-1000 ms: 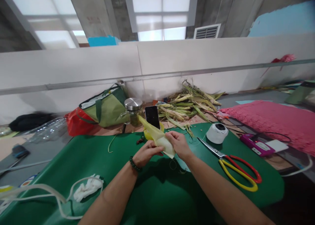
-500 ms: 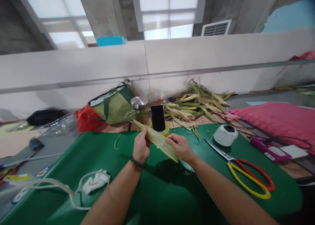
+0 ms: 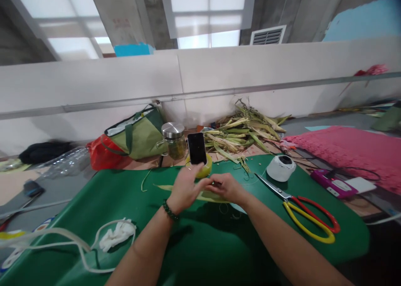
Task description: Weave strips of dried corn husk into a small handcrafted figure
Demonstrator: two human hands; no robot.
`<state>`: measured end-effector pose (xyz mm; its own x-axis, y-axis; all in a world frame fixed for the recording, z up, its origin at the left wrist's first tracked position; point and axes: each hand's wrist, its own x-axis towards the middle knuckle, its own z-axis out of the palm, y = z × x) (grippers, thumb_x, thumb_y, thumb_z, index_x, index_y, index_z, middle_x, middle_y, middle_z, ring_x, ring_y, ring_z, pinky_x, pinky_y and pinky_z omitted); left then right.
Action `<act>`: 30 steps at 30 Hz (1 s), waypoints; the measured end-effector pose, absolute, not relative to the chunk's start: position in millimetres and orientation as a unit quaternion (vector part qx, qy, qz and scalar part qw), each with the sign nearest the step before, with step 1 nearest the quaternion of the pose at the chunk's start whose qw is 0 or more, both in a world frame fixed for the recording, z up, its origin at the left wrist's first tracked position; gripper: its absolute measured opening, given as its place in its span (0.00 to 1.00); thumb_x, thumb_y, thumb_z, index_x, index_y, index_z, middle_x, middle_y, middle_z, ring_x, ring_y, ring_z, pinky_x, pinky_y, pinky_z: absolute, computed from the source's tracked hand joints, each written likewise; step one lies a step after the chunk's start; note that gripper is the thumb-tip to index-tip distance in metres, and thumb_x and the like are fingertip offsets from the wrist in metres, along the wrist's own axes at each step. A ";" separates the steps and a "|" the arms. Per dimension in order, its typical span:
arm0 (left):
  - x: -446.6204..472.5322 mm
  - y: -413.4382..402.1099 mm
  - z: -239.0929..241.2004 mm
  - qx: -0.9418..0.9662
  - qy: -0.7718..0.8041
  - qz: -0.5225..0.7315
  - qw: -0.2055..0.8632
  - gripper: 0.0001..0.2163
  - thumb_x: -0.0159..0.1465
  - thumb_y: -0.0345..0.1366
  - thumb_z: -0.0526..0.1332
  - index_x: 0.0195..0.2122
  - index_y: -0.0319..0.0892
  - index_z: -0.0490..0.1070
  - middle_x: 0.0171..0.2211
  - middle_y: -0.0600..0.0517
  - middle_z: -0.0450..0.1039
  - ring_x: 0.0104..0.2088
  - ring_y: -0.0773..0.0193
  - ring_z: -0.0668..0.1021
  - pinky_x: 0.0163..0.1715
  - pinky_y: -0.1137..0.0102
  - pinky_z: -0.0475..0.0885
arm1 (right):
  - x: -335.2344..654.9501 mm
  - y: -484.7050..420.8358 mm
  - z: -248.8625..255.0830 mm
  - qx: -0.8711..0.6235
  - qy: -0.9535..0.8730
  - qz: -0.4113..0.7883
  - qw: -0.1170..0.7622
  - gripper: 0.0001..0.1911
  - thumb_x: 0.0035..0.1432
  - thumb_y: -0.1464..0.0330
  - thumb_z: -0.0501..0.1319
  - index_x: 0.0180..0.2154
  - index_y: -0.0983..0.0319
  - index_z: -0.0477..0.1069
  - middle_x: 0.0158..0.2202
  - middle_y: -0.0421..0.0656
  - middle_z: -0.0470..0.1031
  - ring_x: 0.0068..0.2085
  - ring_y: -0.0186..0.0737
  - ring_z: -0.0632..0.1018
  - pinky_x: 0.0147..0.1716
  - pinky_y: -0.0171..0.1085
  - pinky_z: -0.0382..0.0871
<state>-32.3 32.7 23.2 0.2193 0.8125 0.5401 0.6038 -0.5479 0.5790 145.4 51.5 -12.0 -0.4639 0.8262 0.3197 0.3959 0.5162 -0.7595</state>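
A pale green corn husk (image 3: 213,197) runs lengthwise beneath both hands, its narrow tip sticking out on the left. My right hand (image 3: 227,188) pinches it with curled fingers near its wider end. Over the middle of the husk is my left hand (image 3: 185,189), back toward me, its fingers stretched forward and slightly blurred. The left thumb reaches across to the right fingertips; whether it touches the husk there is hidden. A beaded bracelet (image 3: 170,210) circles my left wrist. Just beyond the hands a phone (image 3: 197,148) leans upright on a yellow roll of tape (image 3: 206,170).
Large scissors (image 3: 293,202) with red and yellow handles lie on the green mat (image 3: 225,252), beside a white thread spool (image 3: 281,168). Behind are a husk pile (image 3: 247,131), a glass jar (image 3: 174,146) and a green bag (image 3: 145,137). Crumpled tissue (image 3: 117,235) and a white cord lie left.
The husk has been lowered and lies flatter toward the mat. My left hand has turned over it, from a pinch to outstretched fingers, and moved closer to my right hand. The view has shifted slightly.
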 end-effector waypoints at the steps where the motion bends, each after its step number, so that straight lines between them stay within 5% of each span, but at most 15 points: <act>1: -28.6 31.6 20.8 0.797 0.453 0.347 0.198 0.11 0.56 0.43 0.61 0.30 0.40 0.73 0.28 0.50 0.73 0.32 0.60 0.73 0.33 0.69 0.67 | 146.2 50.9 -10.7 -0.391 -0.788 0.318 0.353 0.08 0.50 0.65 0.62 0.27 0.63 0.71 0.18 0.34 0.62 0.21 0.28 0.61 0.22 0.29 0.52; 3: -23.8 32.1 16.3 0.797 0.457 0.246 0.309 0.14 0.56 0.43 0.59 0.18 0.39 0.68 0.17 0.55 0.63 0.21 0.68 0.65 0.22 0.73 0.59 | 150.3 52.2 -7.2 -0.406 -0.760 0.359 0.359 0.09 0.47 0.67 0.64 0.32 0.63 0.70 0.19 0.34 0.64 0.22 0.28 0.63 0.22 0.29 0.55; 6: -24.4 36.2 14.5 0.750 0.489 0.258 0.363 0.17 0.56 0.43 0.58 0.15 0.39 0.63 0.14 0.58 0.54 0.19 0.71 0.58 0.19 0.73 0.52 | 159.1 59.1 -3.0 -0.395 -0.720 0.441 0.362 0.16 0.42 0.69 0.66 0.36 0.63 0.69 0.26 0.37 0.70 0.25 0.30 0.68 0.25 0.30 0.61; 10: -28.6 39.8 17.8 0.708 0.496 0.305 0.399 0.15 0.54 0.44 0.59 0.18 0.39 0.64 0.17 0.58 0.57 0.21 0.71 0.60 0.21 0.74 0.54 | 160.6 66.2 -5.2 -0.404 -0.637 0.502 0.424 0.12 0.44 0.65 0.64 0.32 0.63 0.69 0.24 0.37 0.69 0.24 0.31 0.69 0.25 0.31 0.63; 14: -21.4 38.3 16.9 0.712 0.481 0.322 0.398 0.13 0.50 0.43 0.63 0.20 0.39 0.63 0.20 0.57 0.60 0.24 0.69 0.62 0.23 0.74 0.57 | 146.5 59.9 -10.7 -0.438 -0.648 0.424 0.456 0.06 0.48 0.66 0.59 0.26 0.63 0.69 0.20 0.36 0.67 0.21 0.30 0.67 0.22 0.30 0.60; 17: -15.8 36.5 15.1 0.691 0.486 0.363 0.394 0.16 0.53 0.46 0.60 0.18 0.40 0.61 0.18 0.57 0.59 0.23 0.69 0.61 0.22 0.73 0.55 | 140.0 54.4 -11.3 -0.438 -0.669 0.410 0.438 0.08 0.50 0.67 0.57 0.22 0.63 0.66 0.17 0.34 0.63 0.18 0.28 0.65 0.19 0.29 0.58; 24: -19.5 35.7 18.0 0.543 0.455 0.399 0.581 0.24 0.53 0.58 0.60 0.23 0.38 0.73 0.16 0.53 0.65 0.17 0.70 0.62 0.18 0.72 0.54 | 148.9 53.9 -2.7 -0.357 -0.658 0.501 0.434 0.10 0.44 0.65 0.67 0.27 0.63 0.68 0.22 0.35 0.66 0.23 0.28 0.66 0.22 0.29 0.59; 30: -18.4 33.4 22.0 0.520 0.462 0.388 0.605 0.25 0.53 0.59 0.59 0.20 0.38 0.70 0.16 0.52 0.66 0.16 0.71 0.62 0.16 0.73 0.54 | 154.1 53.1 2.9 -0.314 -0.636 0.569 0.416 0.19 0.47 0.55 0.65 0.22 0.64 0.69 0.19 0.37 0.66 0.22 0.30 0.68 0.23 0.32 0.62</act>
<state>-18.4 33.4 22.0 0.2716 0.9496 -0.1562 0.0113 0.1592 0.9872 154.1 53.1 2.9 -0.4564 0.8728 0.1728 -0.0750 0.1558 -0.9849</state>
